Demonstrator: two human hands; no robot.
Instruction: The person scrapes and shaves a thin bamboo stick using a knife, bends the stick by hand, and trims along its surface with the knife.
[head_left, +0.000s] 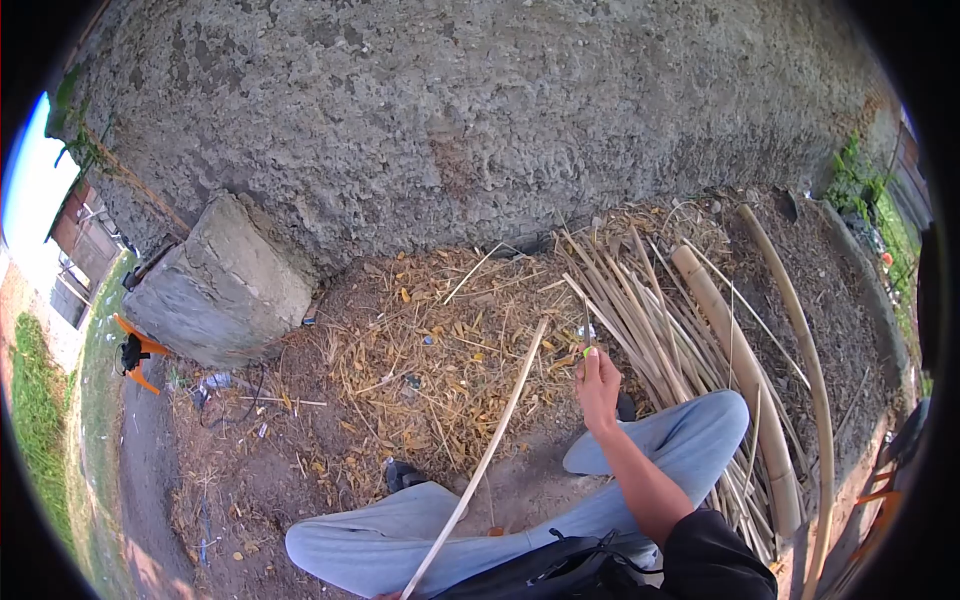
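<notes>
My right hand [598, 385] is closed around the handle of a small knife [587, 325], its narrow blade pointing up and a bit of green showing at the grip. At the bottom edge only a sliver of my left hand [386, 597] shows, at the lower end of a long pale bamboo strip [490, 450]. That strip slants up and right across my leg, its far end raised in front of me. The knife is to the right of the strip's tip, apart from it. Most of the left hand's fingers lie out of frame.
A pile of split bamboo strips [640, 320] lies right of my knee, beside a thick bamboo pole [735, 370] and a curved pole [800, 330]. A rough wall [480, 120] rises ahead. A concrete block [225, 280] stands left, near an orange-legged object [140, 352]. Dry leaves cover the ground.
</notes>
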